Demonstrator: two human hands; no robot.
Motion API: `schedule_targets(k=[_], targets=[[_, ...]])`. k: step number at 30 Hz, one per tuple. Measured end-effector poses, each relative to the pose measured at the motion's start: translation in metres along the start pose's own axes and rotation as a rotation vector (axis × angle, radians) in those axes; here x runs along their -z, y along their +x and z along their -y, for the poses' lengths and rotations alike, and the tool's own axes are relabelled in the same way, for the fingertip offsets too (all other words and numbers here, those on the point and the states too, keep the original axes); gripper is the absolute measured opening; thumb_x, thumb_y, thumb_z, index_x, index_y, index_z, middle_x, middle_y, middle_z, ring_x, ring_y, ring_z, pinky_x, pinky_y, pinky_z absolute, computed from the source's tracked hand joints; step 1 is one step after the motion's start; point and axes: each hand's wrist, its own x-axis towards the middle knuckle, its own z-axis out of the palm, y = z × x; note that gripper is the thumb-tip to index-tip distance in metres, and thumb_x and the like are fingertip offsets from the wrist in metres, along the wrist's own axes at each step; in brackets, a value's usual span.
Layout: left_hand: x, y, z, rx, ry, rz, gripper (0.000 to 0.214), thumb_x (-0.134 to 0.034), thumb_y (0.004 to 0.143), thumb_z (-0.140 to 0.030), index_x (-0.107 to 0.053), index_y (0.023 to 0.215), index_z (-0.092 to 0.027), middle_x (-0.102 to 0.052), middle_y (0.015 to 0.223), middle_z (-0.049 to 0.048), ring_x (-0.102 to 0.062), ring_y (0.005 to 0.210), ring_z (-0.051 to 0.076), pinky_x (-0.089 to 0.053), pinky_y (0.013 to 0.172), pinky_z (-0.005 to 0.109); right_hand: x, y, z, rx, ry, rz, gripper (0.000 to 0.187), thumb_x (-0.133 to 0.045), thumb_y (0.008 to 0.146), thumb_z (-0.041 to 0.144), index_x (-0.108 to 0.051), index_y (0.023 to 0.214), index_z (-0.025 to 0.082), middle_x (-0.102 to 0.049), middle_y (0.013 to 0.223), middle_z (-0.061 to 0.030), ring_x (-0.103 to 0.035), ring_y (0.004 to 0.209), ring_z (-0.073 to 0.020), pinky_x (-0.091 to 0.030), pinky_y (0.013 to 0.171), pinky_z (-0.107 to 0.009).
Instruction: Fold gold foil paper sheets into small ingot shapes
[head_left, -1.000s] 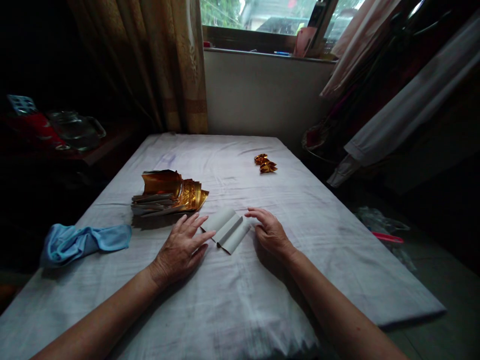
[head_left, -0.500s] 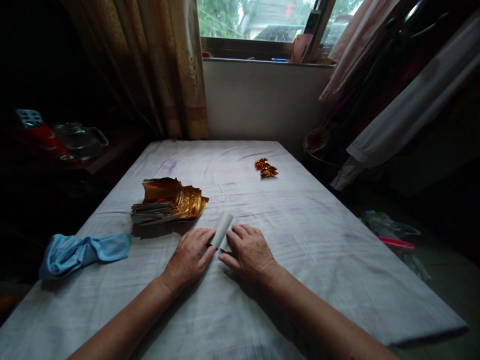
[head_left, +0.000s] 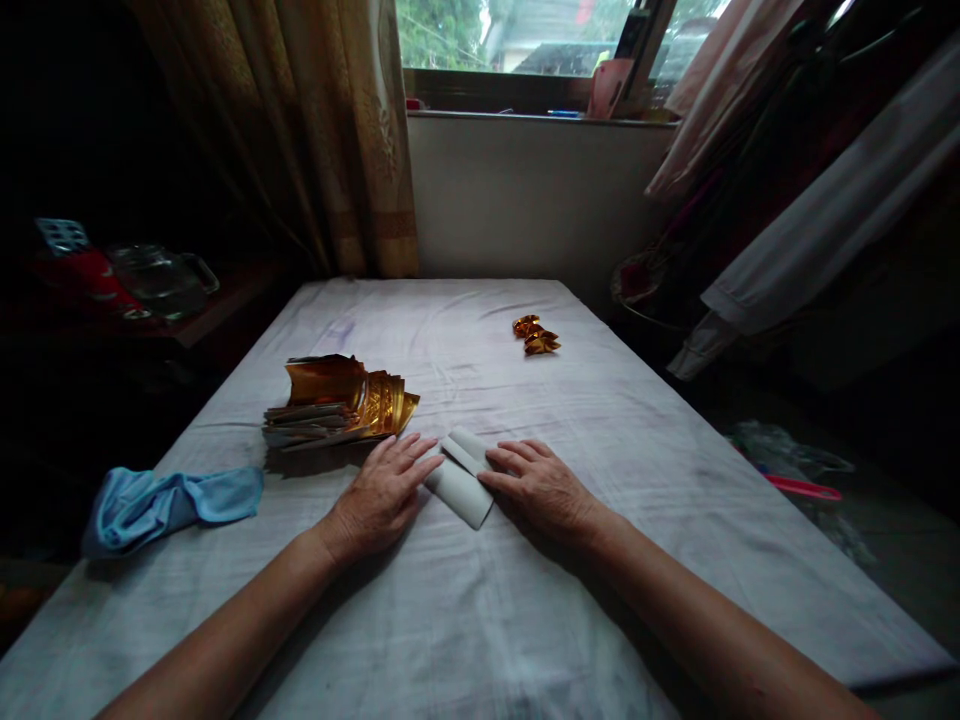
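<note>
A folded strip of pale paper (head_left: 463,477) lies on the white cloth of the table (head_left: 525,600) between my hands. My left hand (head_left: 382,495) lies flat with its fingers stretched out, fingertips touching the paper's left edge. My right hand (head_left: 541,487) also rests flat, its fingers pressing on the paper's right side. Neither hand grips anything. Just beyond my left hand sits a stack of gold foil sheets (head_left: 337,400).
Folded gold paper pieces (head_left: 535,336) lie further back on the table. A blue cloth (head_left: 161,503) is bunched at the left edge. A glass jug (head_left: 159,280) stands on a dark side table at left. Curtain (head_left: 315,130) and window wall stand behind; hanging cloths (head_left: 810,220) are at right.
The paper went from open and wide to folded over into a narrow strip. My right hand swept left over it, then drew back to the right edge; both hands now lie flat beside it.
</note>
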Motion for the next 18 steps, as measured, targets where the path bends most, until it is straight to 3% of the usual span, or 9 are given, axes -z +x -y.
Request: schedule_targets(k=[6,12,15,18], targets=[[-0.004,0.034,0.017,-0.068,-0.055,0.208,0.054,-0.048,0.086,-0.009,-0.057,0.135,-0.029,-0.052,0.148,0.0074,-0.043,0.14,0.028,-0.029,0.115,0.057,-0.001,0.0,-0.006,-0.02,0.021,-0.047,0.025,-0.059,0.094,0.021,-0.071,0.115,0.028,-0.065,0.128,-0.0095,-0.055,0.121,-0.0275,-0.043,0.1,-0.045],[-0.001,0.03,0.013,-0.063,-0.172,0.241,0.062,-0.049,0.079,-0.01,-0.054,0.139,-0.027,-0.053,0.146,0.0094,-0.047,0.138,0.026,-0.024,0.116,0.059,0.002,-0.015,0.019,-0.101,0.114,-0.109,0.033,-0.05,0.093,0.016,-0.065,0.122,0.02,-0.065,0.128,-0.0127,-0.057,0.12,-0.0273,-0.044,0.1,-0.045],[0.001,0.019,-0.004,-0.024,-0.13,0.271,0.058,-0.054,0.085,-0.024,-0.05,0.143,-0.022,-0.048,0.15,0.0144,-0.041,0.141,0.03,-0.024,0.117,0.058,0.007,-0.023,0.03,-0.079,0.175,-0.057,0.04,-0.052,0.086,0.012,-0.064,0.123,0.019,-0.062,0.134,-0.012,-0.055,0.122,-0.0281,-0.042,0.104,-0.047],[0.0,0.006,-0.024,0.003,-0.069,0.277,0.071,-0.06,0.086,-0.052,-0.043,0.148,-0.02,-0.042,0.154,0.0176,-0.037,0.143,0.032,-0.023,0.118,0.054,0.011,-0.028,0.034,-0.08,0.205,-0.03,0.046,-0.052,0.08,0.009,-0.063,0.123,0.02,-0.06,0.136,-0.0115,-0.053,0.125,-0.0276,-0.04,0.107,-0.048]])
